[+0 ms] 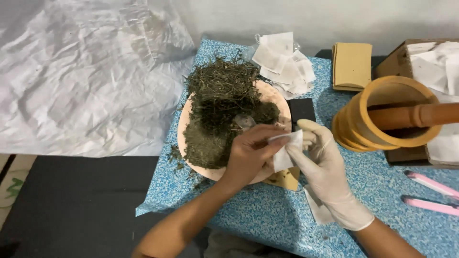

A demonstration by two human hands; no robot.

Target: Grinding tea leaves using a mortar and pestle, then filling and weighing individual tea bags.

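Filling step: left hand point(248, 155) and gloved right hand point(325, 167) both pinch the small white bag point(286, 152) over the plate point(184, 138) of dried herbs point(220, 110); next, hold the mouth open.

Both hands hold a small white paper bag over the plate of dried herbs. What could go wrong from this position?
1. The dried herbs are heaped past the plate rim; a nudge from the left hand could push more onto the blue table.
2. The small white bag, pinched with the gloved right hand, looks thin and might tear or spill.
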